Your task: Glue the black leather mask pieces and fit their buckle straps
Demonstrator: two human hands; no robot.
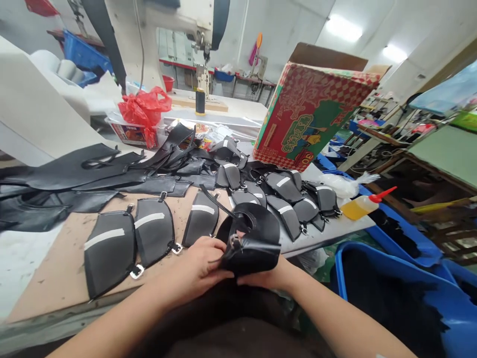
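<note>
Close in front of me, both hands hold a black leather piece [261, 253], curled over with a metal buckle showing on it. My left hand [208, 261] grips its left edge, thumb and fingers closed on it. Wrapped around the right underside is my right hand [268, 278], its fingers largely hidden by the leather. Left of it, several dark grey padded panels [110, 253] with white strips and small buckles lie on a brown board [63, 271]. More such panels [283, 184] are heaped on the right of the table.
Flat black leather pieces [74, 166] spread across the left. Behind stand a sewing machine [204, 30], a thread spool [200, 102], a red plastic bag [145, 112] and a printed carton [313, 114]. A yellow-filled bottle [363, 205] lies at the right edge, above blue bins [395, 253].
</note>
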